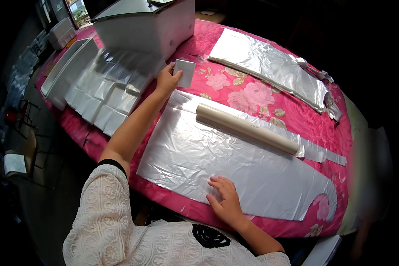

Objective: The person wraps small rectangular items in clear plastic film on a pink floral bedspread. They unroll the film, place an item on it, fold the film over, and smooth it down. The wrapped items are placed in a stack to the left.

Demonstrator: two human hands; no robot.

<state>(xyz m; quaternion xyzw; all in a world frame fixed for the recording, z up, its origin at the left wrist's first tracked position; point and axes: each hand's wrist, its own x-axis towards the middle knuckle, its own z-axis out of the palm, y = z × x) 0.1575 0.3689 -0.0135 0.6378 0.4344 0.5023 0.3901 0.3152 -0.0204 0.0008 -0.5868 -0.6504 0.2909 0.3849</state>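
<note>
- The table, spread with a pink flowered cloth, carries everything I'm working among.
- Nearest me lies a silvery plastic sheet, flat but creased, with a rounded cut-out at its right end.
- Towards the far side stands a big white box.
- Far to the right, a folded silvery stack lies at a slant, its right end crumpled.
- On my left, rows of flat, see-through packets overlap one another, partly blurred.
- Beyond them sits a long white container.
- A pale tube rests along the sheet, close to its far edge.
- My right grip is over the sheet's near edge, fingers apart and holding nothing; I can't tell whether it touches.
- My left grip is clamped on a small pale square, just beyond the sheet's far left corner.
</note>
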